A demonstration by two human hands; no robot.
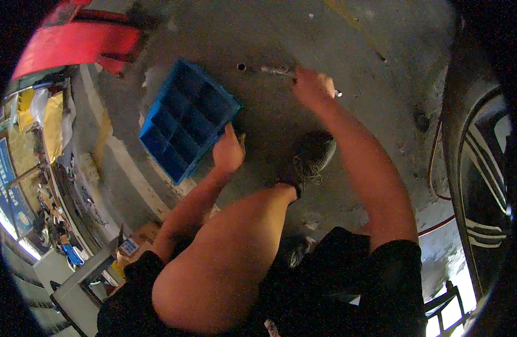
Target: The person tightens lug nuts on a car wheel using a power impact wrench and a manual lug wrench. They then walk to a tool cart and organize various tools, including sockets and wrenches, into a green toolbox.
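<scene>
My left hand [229, 150] is closed on the near right edge of a blue divided bin [182, 182], thumb over the rim. The bin is tilted, and its several compartments look dark inside, so I cannot tell what they hold. Farther right, my right hand [314, 89] is wrapped round a slim silver metal bar tool [278, 71]. One end of the tool points left, and its other bright tip sticks out on the right of my fist. A dark ring-shaped piece [241, 67] shows just left of the tool; I cannot tell whether they are joined.
My shoe [314, 154] is on the grey floor between my arms. A car wheel [486, 180] stands at the right, with a thin hose [433, 163] beside it. Red bodywork [84, 45] is at the far left, above a cluttered shelf [56, 202] and a grey metal frame [87, 269].
</scene>
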